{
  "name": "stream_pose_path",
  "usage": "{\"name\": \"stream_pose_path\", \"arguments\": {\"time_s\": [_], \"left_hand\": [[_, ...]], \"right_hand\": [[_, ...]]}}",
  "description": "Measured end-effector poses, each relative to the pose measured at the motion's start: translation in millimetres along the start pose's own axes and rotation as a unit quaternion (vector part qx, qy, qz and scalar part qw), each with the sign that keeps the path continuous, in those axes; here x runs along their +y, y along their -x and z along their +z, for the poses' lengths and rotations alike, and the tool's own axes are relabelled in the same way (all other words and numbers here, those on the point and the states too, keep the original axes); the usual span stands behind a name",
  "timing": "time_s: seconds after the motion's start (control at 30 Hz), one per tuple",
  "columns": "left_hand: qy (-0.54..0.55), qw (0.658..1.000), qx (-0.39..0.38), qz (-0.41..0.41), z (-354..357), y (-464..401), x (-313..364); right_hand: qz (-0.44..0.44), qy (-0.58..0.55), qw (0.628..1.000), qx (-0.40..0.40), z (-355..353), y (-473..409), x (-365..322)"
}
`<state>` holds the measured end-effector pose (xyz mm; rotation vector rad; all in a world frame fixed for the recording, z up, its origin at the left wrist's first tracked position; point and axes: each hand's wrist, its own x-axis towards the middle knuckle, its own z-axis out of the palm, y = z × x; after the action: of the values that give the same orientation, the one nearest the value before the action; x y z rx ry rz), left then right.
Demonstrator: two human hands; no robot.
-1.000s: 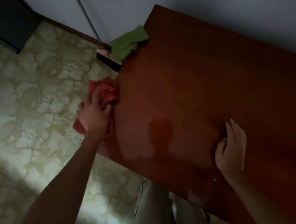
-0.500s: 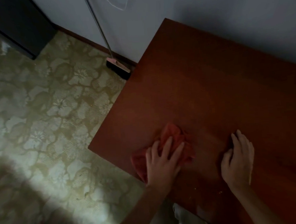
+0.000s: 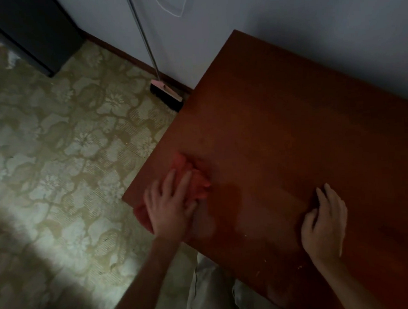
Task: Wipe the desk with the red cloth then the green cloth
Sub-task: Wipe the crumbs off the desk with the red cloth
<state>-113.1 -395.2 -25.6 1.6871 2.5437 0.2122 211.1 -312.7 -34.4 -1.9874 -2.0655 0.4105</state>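
Note:
The brown wooden desk (image 3: 292,137) fills the right half of the view. A crumpled red cloth (image 3: 192,179) lies at the desk's near left corner, partly over the edge. My left hand (image 3: 170,204) presses flat on the cloth with fingers spread. My right hand (image 3: 324,221) rests palm down on the bare desk top, to the right of the cloth, holding nothing. A damp patch shows on the wood between the two hands. No green cloth is in view.
A broom (image 3: 166,94) leans on the white wall beside the desk's left side, its head on the patterned floor (image 3: 66,150). A dark cabinet (image 3: 30,33) stands at the top left. Small crumbs lie near the desk's front edge.
My left hand slid the red cloth from the desk's left edge to the middle, then back toward the near left corner. The green cloth seen earlier at the far corner is gone from view.

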Motion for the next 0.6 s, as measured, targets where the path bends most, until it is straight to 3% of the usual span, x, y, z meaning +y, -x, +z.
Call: {"name": "stream_pose_path", "arguments": {"time_s": [0.1, 0.23, 0.6], "left_hand": [[0.007, 0.994, 0.006, -0.106, -6.7, -21.0, -38.1], [0.034, 0.976, 0.042, -0.212, -2.5, -36.2, -32.3], [0.022, 0.981, 0.074, -0.176, 4.0, -42.1, -39.0]], "right_hand": [[-0.003, 0.003, 1.000, 0.006, 0.7, -0.1, -0.7], [-0.010, 0.019, 1.000, 0.008, 3.3, -0.4, 0.5], [-0.015, 0.061, 0.998, 0.006, 4.2, -0.5, -1.1]]}}
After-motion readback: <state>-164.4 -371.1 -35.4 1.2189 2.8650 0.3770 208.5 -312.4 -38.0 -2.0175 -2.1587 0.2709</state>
